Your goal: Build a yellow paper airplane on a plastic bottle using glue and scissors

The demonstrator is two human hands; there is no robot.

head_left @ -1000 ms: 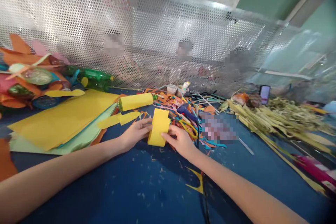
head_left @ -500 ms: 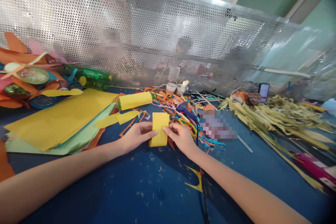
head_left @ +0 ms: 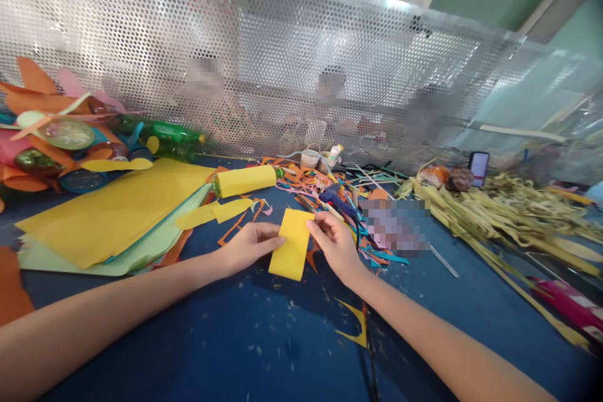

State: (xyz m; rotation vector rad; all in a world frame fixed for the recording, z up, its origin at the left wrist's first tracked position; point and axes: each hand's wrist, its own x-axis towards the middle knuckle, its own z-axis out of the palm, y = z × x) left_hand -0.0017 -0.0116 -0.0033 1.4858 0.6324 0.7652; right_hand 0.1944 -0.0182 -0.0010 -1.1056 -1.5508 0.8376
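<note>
The left hand (head_left: 249,246) pinches the left edge of a yellow card (head_left: 291,248), its thumb on the front and its other fingertips hidden behind. The right hand (head_left: 336,245) pinches the card near its upper right corner, again with the thumb in front; its remaining fingers are partly out of sight. The card is held at a tilt above the blue desk (head_left: 226,339), near the middle of the view, and hides whatever lies directly behind it. Whether it is one layer or folded is hard to tell. Both forearms are cut off by the picture's edges.

Beyond the left hand lie yellow cutouts (head_left: 214,212) and a bottle in a yellow wrap (head_left: 247,182), only its green ends showing. To the left, a paper stack (head_left: 127,207) is topped by a yellow sheet that covers most of the green ones. Behind it, decorated bottles (head_left: 59,138) overlap and run out of view.

Past the right hand, paper scraps (head_left: 301,177) partly bury a blue tool (head_left: 338,201). Beside them, a pixelated patch (head_left: 396,226) masks its contents. Farther right are a phone (head_left: 479,168) and pale strips (head_left: 452,207); a pink object (head_left: 568,304) is cropped at the edge. Behind the perforated sheet (head_left: 282,44), people are blurred.
</note>
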